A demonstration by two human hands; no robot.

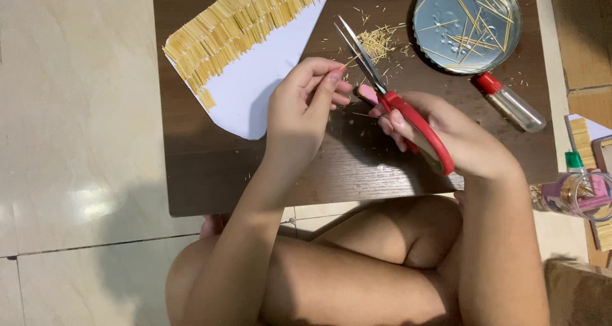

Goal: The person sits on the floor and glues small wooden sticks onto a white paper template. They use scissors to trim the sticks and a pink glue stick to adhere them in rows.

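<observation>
On the table (210, 166), the paper (261, 84) lies far left, with a row of sticks (236, 23) along its far edge. The lid (466, 25) sits far right, with loose sticks in it; the tube (510, 103) lies just near and right of it. Clippings (377, 42) lie between paper and lid. The left hand (303, 112) and right hand (456, 138), with scissors (389, 96), hover mid-table, side by side. A jar (577, 192) stands off the table, right.
</observation>
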